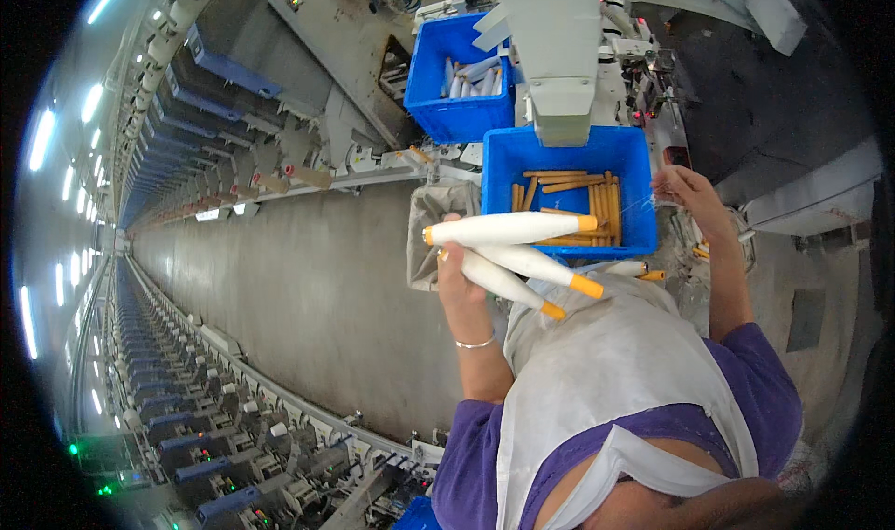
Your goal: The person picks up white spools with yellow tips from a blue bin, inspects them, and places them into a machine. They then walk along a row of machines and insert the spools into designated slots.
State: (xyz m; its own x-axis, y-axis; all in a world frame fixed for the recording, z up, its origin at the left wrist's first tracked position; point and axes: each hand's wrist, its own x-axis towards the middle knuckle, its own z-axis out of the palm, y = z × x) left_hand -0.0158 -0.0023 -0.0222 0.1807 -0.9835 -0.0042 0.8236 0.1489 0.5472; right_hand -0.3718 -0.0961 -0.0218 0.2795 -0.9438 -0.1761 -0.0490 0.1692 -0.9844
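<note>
So the left hand is clamped round three white-wound bobbins with yellow ends, fanned over the left near side of a blue bin of tan tubes. Right hand is off the bin's right side, fingertips pinched on some wispy thread.

Curled left grip, pinched right grip

The blue plastic crate at 2 o'clock's got bare orange bobbin tubes lying inside. Another blue crate at 12 holds white yarn-wound bobbins.
</note>
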